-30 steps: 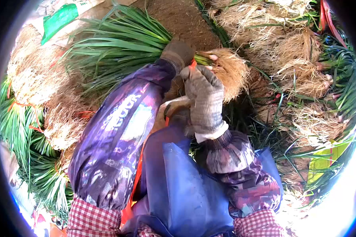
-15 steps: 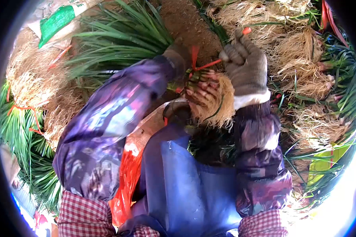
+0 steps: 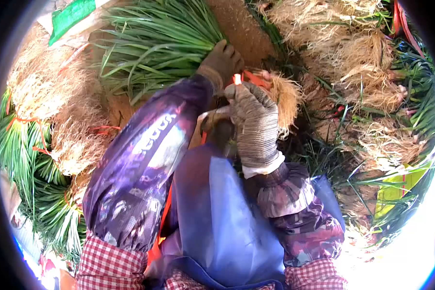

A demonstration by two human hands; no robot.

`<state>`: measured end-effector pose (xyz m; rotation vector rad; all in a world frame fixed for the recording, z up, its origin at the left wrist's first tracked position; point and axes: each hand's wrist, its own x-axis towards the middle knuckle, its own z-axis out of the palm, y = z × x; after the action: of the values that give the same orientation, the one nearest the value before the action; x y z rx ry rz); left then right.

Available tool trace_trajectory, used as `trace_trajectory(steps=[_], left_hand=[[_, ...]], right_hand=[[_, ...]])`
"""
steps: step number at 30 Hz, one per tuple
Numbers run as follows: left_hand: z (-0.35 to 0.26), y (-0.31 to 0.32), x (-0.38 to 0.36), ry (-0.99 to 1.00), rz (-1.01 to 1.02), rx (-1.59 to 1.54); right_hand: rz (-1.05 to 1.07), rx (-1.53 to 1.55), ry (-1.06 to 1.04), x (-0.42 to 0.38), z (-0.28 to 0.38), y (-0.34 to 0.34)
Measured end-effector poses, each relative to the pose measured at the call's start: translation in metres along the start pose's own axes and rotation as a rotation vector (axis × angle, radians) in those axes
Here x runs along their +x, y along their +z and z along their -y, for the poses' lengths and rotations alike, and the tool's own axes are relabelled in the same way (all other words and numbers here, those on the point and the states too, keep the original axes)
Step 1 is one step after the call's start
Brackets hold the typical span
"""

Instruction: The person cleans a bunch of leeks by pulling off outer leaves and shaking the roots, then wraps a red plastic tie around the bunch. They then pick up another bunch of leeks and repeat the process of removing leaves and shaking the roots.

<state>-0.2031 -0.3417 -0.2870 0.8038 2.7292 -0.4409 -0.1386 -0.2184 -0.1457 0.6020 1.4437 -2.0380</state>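
Note:
In the upper middle lies a bundle of rooted green stalks (image 3: 166, 41), like green onions or young garlic. Its long leaves fan to the upper left and its pale roots (image 3: 286, 96) point right. My left hand (image 3: 222, 63), in a knit glove, is closed around the bundle where leaves meet stems. My right hand (image 3: 253, 108), also gloved, sits in front of the stem end, its thumb and fingers pinched on a red plastic tie (image 3: 238, 79). Most of the reddish stems and the tie's loop are hidden behind this hand.
Rooted bundles (image 3: 353, 53) are heaped on the right, roots facing inward. More tied bundles (image 3: 21, 150) lie on the left. A white and green sack (image 3: 72, 19) is at the upper left, a yellow-green packet (image 3: 391, 198) at the right. A blue apron (image 3: 227, 212) covers my lap.
My right hand has swung left and down from beyond the roots to the near side of the stems, drawing the red tie with it. The left hand keeps its hold on the bundle.

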Motion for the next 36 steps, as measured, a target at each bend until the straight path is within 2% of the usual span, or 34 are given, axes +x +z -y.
trace_trajectory(steps=[1,5,7,9,11,12,13,14,15,16,17,18,21,24,27,30,33,35,36], left_hand=[[-0.002,-0.002,0.0,0.004,0.014,-0.013],[-0.003,-0.017,-0.004,0.033,0.15,-0.061],[0.002,-0.022,-0.002,0.009,0.145,-0.041],[0.006,-0.024,0.006,0.035,0.197,-0.053],[0.012,-0.032,0.002,0.073,0.222,-0.011],[0.012,-0.033,0.0,0.094,0.266,-0.03],[0.01,-0.011,0.004,0.081,0.129,-0.032],[0.005,0.024,0.009,0.067,-0.002,-0.033],[0.003,0.04,0.008,0.055,-0.133,-0.035],[0.006,0.03,0.001,0.053,-0.087,-0.039],[0.013,0.005,-0.01,0.052,-0.044,-0.041],[0.018,-0.008,-0.017,0.052,-0.001,-0.044],[0.031,0.001,-0.025,-0.015,-0.084,0.003],[0.029,0.01,-0.024,-0.056,-0.124,-0.04],[0.027,0.022,-0.02,-0.092,-0.205,-0.126],[0.029,0.021,-0.021,-0.078,-0.17,-0.125],[0.027,0.031,-0.017,-0.083,-0.186,-0.055],[0.032,0.021,-0.023,-0.053,-0.149,-0.072],[0.033,0.017,-0.024,-0.035,-0.133,-0.08]], right_hand=[[0.031,-0.062,-0.001,-0.007,-0.003,0.0],[0.001,0.103,0.005,-0.025,-0.018,0.005],[0.149,-0.203,-0.104,-0.025,-0.041,0.0],[0.17,-0.179,0.041,-0.027,-0.064,0.001],[0.411,-0.573,-0.254,-0.027,-0.058,-0.006],[0.503,-0.624,-0.279,-0.024,-0.052,-0.014],[0.489,-0.571,-0.265,-0.009,-0.037,-0.021],[0.435,-0.512,-0.281,0.009,-0.02,-0.027],[0.318,-0.633,-0.441,0.034,-0.005,-0.037],[0.11,-1.098,-0.818,0.063,0.007,-0.054],[0.036,-1.48,-0.93,0.082,0.02,-0.064],[0.06,-1.58,-0.819,0.104,0.021,-0.072],[0.381,-1.767,-0.745,0.149,0.01,-0.069],[0.375,-1.998,-0.563,0.153,0.006,-0.036],[0.402,-2.058,-0.829,0.167,-0.008,-0.045],[0.607,-2.205,-0.779,0.172,0.004,-0.049],[0.304,-1.839,-0.951,0.165,0.012,-0.081],[-0.148,-1.528,-1.184,0.191,0.014,-0.115],[-0.287,-1.024,-0.817,0.189,0.047,-0.115]])
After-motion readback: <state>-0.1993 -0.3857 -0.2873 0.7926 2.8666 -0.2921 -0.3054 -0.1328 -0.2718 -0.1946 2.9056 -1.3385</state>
